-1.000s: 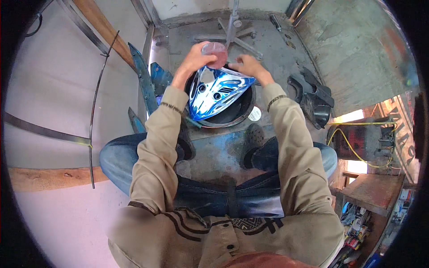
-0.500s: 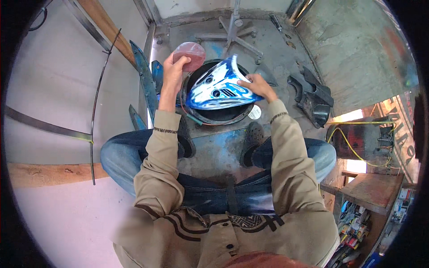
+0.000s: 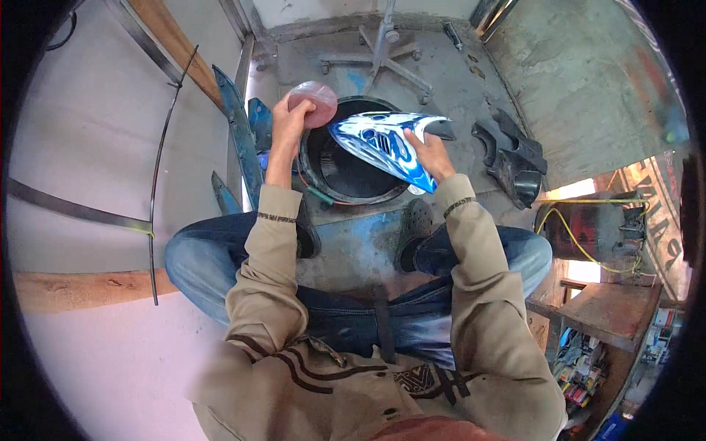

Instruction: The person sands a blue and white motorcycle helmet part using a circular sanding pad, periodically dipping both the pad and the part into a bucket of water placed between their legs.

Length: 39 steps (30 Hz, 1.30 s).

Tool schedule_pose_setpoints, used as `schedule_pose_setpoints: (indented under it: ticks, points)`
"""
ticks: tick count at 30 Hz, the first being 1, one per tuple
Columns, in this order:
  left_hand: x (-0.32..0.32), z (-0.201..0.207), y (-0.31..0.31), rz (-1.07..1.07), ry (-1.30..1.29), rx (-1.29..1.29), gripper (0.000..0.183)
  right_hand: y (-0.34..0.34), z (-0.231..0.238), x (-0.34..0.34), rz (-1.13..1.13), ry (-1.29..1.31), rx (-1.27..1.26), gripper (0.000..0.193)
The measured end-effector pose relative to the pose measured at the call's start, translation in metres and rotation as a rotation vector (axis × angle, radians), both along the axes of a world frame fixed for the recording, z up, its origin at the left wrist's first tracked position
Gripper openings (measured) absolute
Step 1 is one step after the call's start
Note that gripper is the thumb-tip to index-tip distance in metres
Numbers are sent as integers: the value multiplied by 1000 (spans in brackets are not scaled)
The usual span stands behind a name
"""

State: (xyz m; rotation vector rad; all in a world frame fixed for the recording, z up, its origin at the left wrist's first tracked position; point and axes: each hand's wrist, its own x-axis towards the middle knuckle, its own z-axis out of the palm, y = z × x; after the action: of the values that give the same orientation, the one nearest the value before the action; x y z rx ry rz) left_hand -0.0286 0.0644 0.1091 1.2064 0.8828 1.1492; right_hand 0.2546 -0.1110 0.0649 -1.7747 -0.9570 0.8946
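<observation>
A round, reddish sanding disc (image 3: 318, 103) is pinched in my left hand (image 3: 288, 121), held up at the upper left rim of a black tub (image 3: 312, 173). My right hand (image 3: 430, 153) grips a blue and white fairing panel (image 3: 382, 140) by its right part, thumb on top. The panel is tilted over the tub, its pointed left end above the dark opening. Slots and round holes show in its face, with white patches among the blue. The disc and the panel are apart. Fingers under the panel are hidden.
A wheeled stand base (image 3: 382, 59) is beyond the tub. Black plastic parts (image 3: 515, 158) lie on the floor at right. Blue panels (image 3: 239, 121) lean by the left wall. A wooden shelf (image 3: 607, 312) with packed small items stands at lower right.
The panel has turned and tilted in my right hand, uncovering more of the tub's inside. My left hand with the disc has shifted slightly toward me.
</observation>
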Motion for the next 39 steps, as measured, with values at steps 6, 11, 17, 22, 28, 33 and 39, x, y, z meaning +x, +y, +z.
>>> schedule_pose_setpoints:
  ticks: [6,11,17,22,28,33,39]
  points:
    - [6,-9,-7,24,117,-11,37,-32,-10,-21,-62,80,38,51]
    - [6,-10,-4,7,103,-45,38,-9,-54,-31,-129,-30,215,47]
    - [-7,-21,4,11,11,-72,40,23,-49,3,-81,-52,191,49]
    - [-18,-30,12,49,-40,-93,39,70,-14,24,-17,-78,203,47]
    - [-10,-26,21,51,-32,-101,37,121,29,27,-40,-61,343,50]
    - [-19,-26,16,57,-52,-110,39,84,68,0,-41,83,328,50]
    - [-15,-18,7,72,-65,-124,39,3,119,-14,72,55,143,48]
